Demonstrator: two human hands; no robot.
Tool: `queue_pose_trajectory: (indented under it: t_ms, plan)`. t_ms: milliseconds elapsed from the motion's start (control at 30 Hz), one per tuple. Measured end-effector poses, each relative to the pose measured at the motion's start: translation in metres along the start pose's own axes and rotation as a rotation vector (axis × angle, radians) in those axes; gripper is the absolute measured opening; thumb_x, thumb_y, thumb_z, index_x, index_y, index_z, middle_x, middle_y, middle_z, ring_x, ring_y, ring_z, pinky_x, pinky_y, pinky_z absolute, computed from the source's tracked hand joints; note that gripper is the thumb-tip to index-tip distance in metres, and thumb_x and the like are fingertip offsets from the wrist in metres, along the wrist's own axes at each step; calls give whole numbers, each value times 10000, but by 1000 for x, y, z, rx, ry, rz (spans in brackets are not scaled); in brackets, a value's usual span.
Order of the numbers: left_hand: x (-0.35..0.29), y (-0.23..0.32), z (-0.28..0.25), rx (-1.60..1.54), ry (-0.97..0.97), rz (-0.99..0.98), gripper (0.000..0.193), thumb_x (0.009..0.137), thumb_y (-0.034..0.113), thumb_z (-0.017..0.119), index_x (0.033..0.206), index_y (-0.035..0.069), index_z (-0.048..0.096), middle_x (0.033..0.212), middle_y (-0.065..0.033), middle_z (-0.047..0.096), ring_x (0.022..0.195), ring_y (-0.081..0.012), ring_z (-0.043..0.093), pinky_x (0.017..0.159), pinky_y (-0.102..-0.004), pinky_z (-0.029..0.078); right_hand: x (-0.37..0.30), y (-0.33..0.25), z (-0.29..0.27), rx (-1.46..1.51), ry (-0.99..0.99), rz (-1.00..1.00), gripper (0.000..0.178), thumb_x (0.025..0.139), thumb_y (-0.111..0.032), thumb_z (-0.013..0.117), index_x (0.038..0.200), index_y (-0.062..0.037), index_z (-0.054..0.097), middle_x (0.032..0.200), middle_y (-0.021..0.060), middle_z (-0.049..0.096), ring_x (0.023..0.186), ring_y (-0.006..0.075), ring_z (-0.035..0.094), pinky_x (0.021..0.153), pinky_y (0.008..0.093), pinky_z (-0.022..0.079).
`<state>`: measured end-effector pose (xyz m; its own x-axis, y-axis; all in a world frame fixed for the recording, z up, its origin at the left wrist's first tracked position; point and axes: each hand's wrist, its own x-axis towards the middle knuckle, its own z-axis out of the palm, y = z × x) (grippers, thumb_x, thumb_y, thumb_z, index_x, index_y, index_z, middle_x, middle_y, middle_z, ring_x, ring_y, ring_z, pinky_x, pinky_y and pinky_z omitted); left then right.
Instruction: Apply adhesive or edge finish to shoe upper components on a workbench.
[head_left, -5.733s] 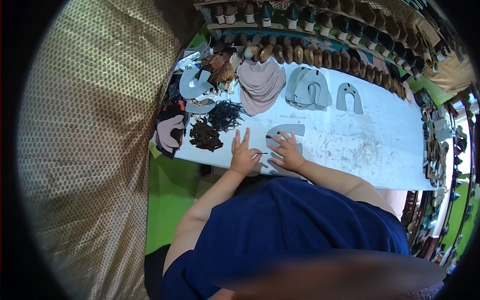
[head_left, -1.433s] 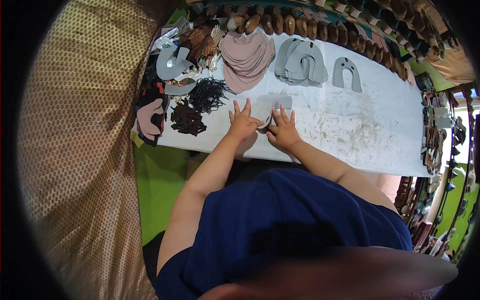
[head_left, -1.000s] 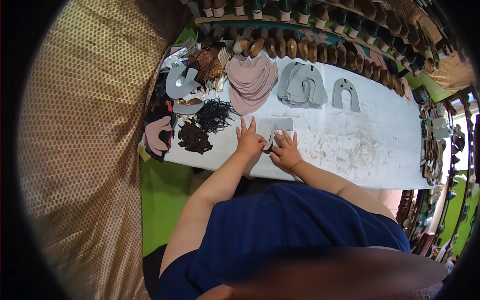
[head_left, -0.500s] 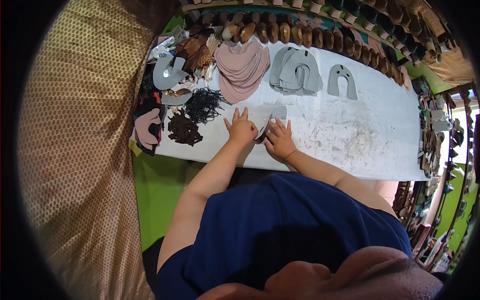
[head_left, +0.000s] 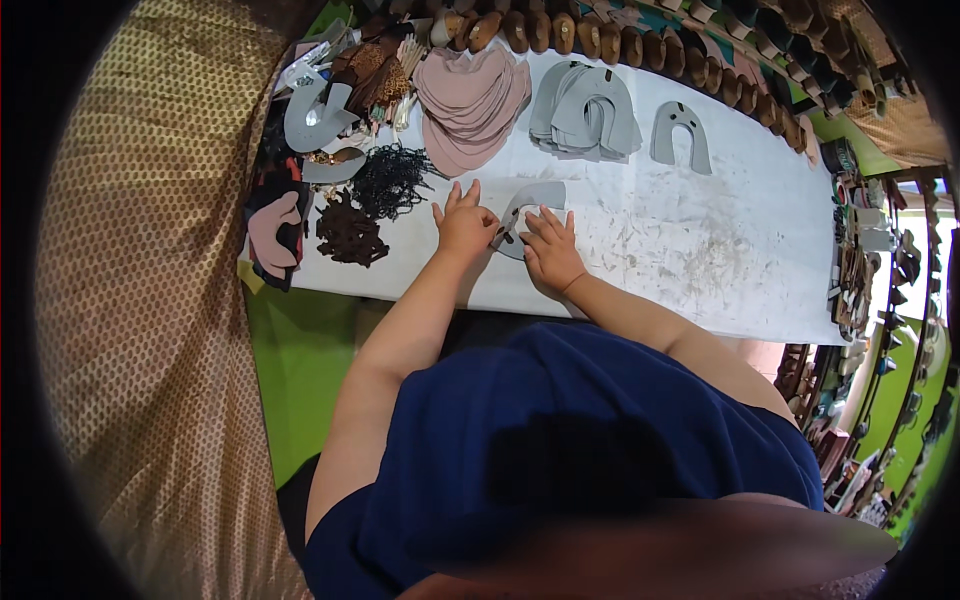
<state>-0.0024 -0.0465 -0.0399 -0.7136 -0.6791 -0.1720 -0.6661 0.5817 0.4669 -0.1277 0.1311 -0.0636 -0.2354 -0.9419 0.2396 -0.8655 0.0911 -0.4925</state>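
Observation:
A grey U-shaped cutout (head_left: 545, 192) lies in front of me on the white-covered table, with small dark tabs (head_left: 508, 238) at its curved end. My right hand (head_left: 552, 248) rests on it, palm down and fingers spread. At the curve's left side is my left hand (head_left: 466, 230), thumb and forefinger pinched at the tabs while its other fingers stretch away. Whatever is in that pinch is too small to make out. Left of this hand are a heap of dark brown pieces (head_left: 350, 230) and a tangle of black strips (head_left: 388, 182).
Farther back lie stacked pink cutouts (head_left: 472, 105), stacked grey U-shaped pieces (head_left: 585, 110) and a single grey U-shape (head_left: 682, 138) with dark tabs. Brown shoe forms (head_left: 588, 42) line the far edge. A patterned curtain (head_left: 160, 300) hangs at the left.
The view has shifted, so the table sits higher in it. More of the grey cutout and its dark tabs shows between my hands. Both hands stay at the cutout.

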Motion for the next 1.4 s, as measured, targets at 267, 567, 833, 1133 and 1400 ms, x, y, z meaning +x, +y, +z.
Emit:
queue_pose_trajectory:
  t_ms: [267, 567, 833, 1133, 1400]
  plan:
    - [1, 5, -3, 1, -3, -20, 36, 770, 267, 787, 787, 236, 780, 1597, -28, 358, 1513, -319, 174, 1146, -690, 39, 1, 1, 1, 15, -6, 19, 311, 917, -230, 551, 1180, -110, 665, 1435, 120, 495, 1448, 355, 304, 1153, 677, 73]
    - [1, 2, -3, 2, -25, -60, 33, 773, 263, 782, 793, 238, 778, 1600, -8, 354, 1517, -332, 158, 1134, -713, 9, 3, -2, -2, -1, -22, 12, 345, 884, -284, 608, 1170, -98, 657, 1430, 125, 499, 1434, 349, 327, 1140, 697, 106]
    - [3, -1, 1, 7, 284, -102, 282, 886, 228, 602, 1153, 194, 687, 1576, -21, 391, 1505, -343, 208, 1134, -712, 78, 2, 2, -2, 100, -24, 34, 618, 851, -329, 634, 1390, -71, 477, 1455, 150, 470, 1431, 364, 328, 1157, 669, 84]
    - [-27, 21, 23, 256, -9, 245, 618, 982, 257, 491, 1561, 177, 289, 1633, -18, 260, 1513, -254, 210, 1187, -607, 129, 0, 25, -2, 152, -54, -35, 672, 852, -386, 645, 1413, -69, 450, 1490, 175, 417, 1432, 382, 323, 1151, 672, 102]
    - [-46, 13, 5, 243, 95, 51, 701, 959, 394, 528, 1571, 181, 260, 1662, -41, 163, 1531, -282, 128, 1194, -609, 47, 9, 58, -35, -63, -271, -300, 650, 838, -430, 666, 1368, -92, 502, 1479, 171, 441, 1405, 383, 363, 1131, 621, 254]
